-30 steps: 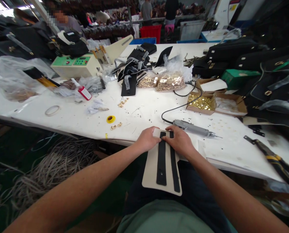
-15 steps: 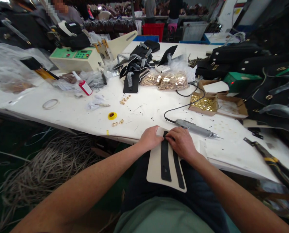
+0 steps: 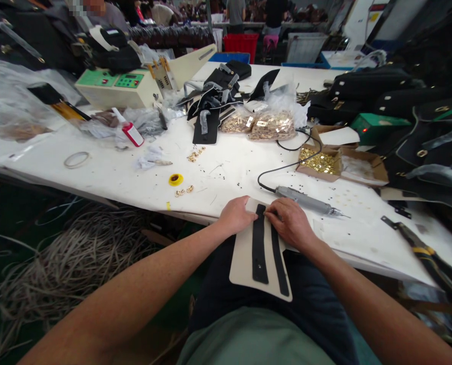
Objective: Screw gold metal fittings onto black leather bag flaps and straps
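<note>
With my left hand (image 3: 236, 215) I grasp the beige panel (image 3: 243, 261) near its upper end, thumb at the wide black strip (image 3: 260, 248). The panel extends from the table (image 3: 229, 157) edge over my lap. My right hand (image 3: 290, 220) has its fingertips at the strip's top — whether they pinch something, I cannot tell. Beyond it lies the gray corded tool (image 3: 305, 201).

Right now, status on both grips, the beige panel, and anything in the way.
Left grip holding beige panel by upper left edge. Right grip pinched beside top of wide black strip, contents unclear. Nearest clutter: grey corded tool, just beyond right grip.
</note>
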`<state>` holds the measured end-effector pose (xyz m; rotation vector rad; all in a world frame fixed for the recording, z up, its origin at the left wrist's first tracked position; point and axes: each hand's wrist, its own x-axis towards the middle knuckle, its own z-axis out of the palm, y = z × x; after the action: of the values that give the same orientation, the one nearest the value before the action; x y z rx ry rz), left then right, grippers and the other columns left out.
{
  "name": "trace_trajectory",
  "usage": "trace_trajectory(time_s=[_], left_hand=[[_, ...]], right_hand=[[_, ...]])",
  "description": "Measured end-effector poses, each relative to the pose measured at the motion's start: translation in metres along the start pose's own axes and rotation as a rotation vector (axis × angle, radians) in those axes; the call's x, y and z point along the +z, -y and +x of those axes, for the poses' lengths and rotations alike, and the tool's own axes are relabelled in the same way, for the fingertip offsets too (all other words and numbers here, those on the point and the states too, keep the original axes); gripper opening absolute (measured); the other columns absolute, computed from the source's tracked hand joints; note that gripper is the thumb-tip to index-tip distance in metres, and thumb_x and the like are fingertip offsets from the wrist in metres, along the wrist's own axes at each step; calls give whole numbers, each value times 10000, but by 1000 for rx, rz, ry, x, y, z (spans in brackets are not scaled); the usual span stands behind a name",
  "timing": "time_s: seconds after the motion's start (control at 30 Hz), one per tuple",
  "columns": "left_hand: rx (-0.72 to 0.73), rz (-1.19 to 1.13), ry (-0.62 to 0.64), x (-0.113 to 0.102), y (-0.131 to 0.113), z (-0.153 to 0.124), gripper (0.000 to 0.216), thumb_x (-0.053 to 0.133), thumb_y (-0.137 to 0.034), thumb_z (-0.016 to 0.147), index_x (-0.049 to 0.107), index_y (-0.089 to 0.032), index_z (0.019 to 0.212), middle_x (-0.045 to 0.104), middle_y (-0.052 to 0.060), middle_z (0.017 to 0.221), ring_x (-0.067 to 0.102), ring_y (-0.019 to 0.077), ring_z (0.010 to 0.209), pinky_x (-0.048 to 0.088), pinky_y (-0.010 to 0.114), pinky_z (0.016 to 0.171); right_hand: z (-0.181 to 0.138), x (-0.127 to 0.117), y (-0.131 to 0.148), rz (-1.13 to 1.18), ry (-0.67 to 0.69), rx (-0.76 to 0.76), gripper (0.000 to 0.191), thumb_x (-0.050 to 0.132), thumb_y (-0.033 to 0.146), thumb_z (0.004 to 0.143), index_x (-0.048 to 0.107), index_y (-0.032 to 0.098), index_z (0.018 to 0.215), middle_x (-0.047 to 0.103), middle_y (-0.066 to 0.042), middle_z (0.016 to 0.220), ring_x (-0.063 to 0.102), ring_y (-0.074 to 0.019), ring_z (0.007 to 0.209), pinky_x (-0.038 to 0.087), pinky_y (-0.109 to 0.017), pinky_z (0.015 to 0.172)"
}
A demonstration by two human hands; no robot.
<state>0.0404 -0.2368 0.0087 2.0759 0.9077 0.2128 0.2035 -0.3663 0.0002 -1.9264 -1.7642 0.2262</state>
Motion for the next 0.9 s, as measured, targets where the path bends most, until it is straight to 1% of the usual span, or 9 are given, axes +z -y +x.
trace_trajectory(time_s=[0.13, 0.23, 0.33, 0.4, 0.47, 0.6, 0.7, 0.8, 0.9], left_hand=[[-21, -6, 15, -1, 0, 0, 186, 764, -243, 724, 718, -189, 896, 762, 40, 869, 674, 230, 796, 476, 296, 703], [-30, -13, 36, -3, 0, 1, 145, 761, -234, 716, 710, -186, 843, 747, 21, 813, 664, 221, 754, 470, 297, 685], [-46, -24, 42, -5, -3, 1, 133, 754, -239, 724, 708, -179, 833, 751, 23, 819, 677, 227, 772, 471, 301, 686], [-55, -35, 48, -7, -4, -1, 147, 746, -249, 739, 715, -173, 861, 760, 24, 835, 692, 228, 788, 481, 300, 692], [-78, -109, 53, -10, -4, -6, 193, 746, -266, 750, 727, -169, 916, 772, 26, 876, 706, 230, 819, 500, 299, 708], [-160, -408, 70, -15, 2, -27, 269, 776, -320, 756, 729, -171, 976, 780, 37, 948, 709, 229, 861, 532, 310, 749], [-200, -568, 53, -18, 10, -49, 255, 788, -354, 778, 719, -169, 940, 766, 28, 920, 686, 195, 820, 529, 298, 758], [-200, -602, 11, -19, 16, -69, 252, 796, -375, 793, 711, -163, 899, 725, 9, 838, 645, 163, 768, 500, 270, 733], [-129, -543, 4, -18, 18, -83, 210, 779, -356, 822, 708, -169, 883, 685, -3, 810, 615, 152, 757, 474, 260, 722]], right_hand=[[-21, -11, -20, -77, -60, 127, 161, 563, 300, 961, 677, 213, 890, 693, -75, 938, 626, -252, 943, 453, -371, 863], [-31, -16, -33, -128, -37, 268, 141, 586, 303, 929, 685, 224, 867, 700, -48, 924, 642, -235, 909, 447, -339, 785], [-30, -18, -35, -154, -22, 390, 117, 616, 328, 899, 696, 247, 869, 718, -19, 929, 655, -221, 874, 425, -320, 721], [-28, -19, -35, -151, -6, 427, 126, 625, 357, 895, 702, 259, 873, 727, -5, 919, 657, -211, 831, 409, -311, 686], [-28, -20, -34, -128, 6, 406, 145, 613, 366, 913, 716, 268, 892, 733, -4, 935, 667, -207, 845, 414, -307, 691], [-33, -21, -37, -95, -24, 324, 204, 551, 342, 971, 739, 262, 961, 733, -25, 1001, 681, -219, 946, 452, -314, 760], [-37, -19, -37, -62, -103, 325, 215, 584, 346, 960, 732, 226, 1059, 722, -48, 976, 682, -214, 881, 480, -323, 774], [-36, -17, -30, 6, -195, 295, 245, 621, 334, 942, 719, 202, 1124, 711, -58, 961, 671, -189, 788, 501, -315, 764], [-29, -14, -16, 79, -222, 216, 208, 607, 302, 955, 725, 202, 1094, 712, -62, 959, 671, -180, 788, 506, -303, 759]])
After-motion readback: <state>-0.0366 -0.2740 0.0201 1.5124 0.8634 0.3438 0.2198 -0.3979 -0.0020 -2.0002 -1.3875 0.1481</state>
